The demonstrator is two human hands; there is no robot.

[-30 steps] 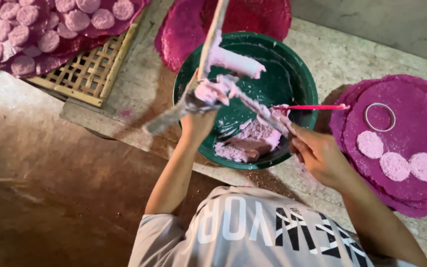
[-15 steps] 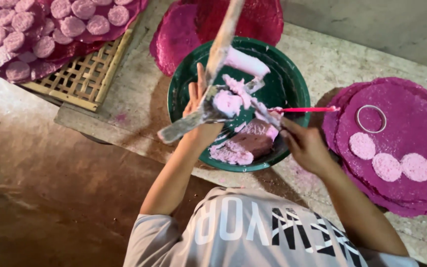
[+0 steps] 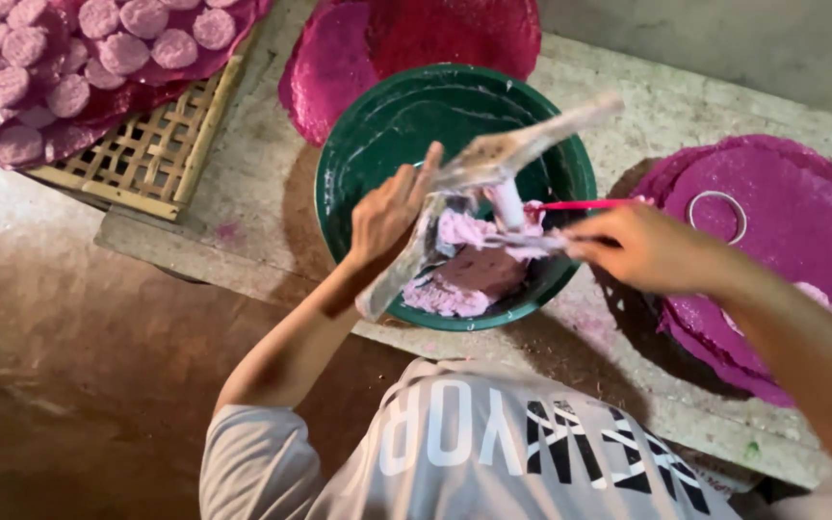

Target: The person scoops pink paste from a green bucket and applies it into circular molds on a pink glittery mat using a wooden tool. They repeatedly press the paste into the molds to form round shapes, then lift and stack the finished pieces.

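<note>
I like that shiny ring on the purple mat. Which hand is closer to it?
Right. The right hand sits just beside the ring, at the mat's edge. The left hand is across the green bowl, holding a wooden paddle.

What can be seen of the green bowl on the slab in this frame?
The green bowl is round, deep and dark green, apparently plastic, its inner wall streaked with whitish smears. It sits upright near the front edge of the stone slab. Pale pink dough lies at the bottom on the near side. The left hand holds a dough-coated paddle over it, and the right hand reaches across its right rim. A magenta mat lies behind it.
</note>
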